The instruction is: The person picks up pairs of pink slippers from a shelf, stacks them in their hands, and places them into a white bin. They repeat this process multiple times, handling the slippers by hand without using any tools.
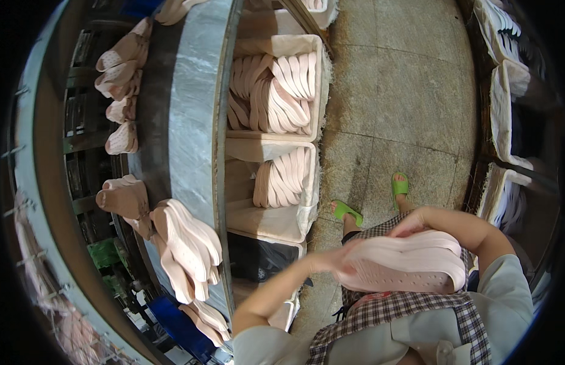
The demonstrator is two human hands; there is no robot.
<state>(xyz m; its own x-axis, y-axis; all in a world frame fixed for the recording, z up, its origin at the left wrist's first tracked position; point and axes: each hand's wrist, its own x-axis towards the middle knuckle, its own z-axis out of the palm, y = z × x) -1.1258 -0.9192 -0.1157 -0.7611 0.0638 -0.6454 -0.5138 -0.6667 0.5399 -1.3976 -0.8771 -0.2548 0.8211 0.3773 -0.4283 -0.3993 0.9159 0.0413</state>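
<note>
A stack of pale pink foam shoe soles [404, 261] is held in front of my body, above the checked apron. My left hand [337, 258], slightly blurred, is closed on the stack's left end. On its far side my right hand [414, 222] grips the same stack; some of its fingers are hidden behind the soles. Rows of small holes show along the near face of the stack. To my left, more pink soles [188, 243] lie in a loose pile at the edge of the grey worktop [194, 109].
Left of the aisle stand cloth-lined bins, one heaped with soles [282, 100], another part-filled [282, 179]. More pink soles [121, 67] line the worktop's far side. Along the right run lined bins [501, 115] with white pieces. My green slippers [347, 212] stand on the stone floor [404, 91].
</note>
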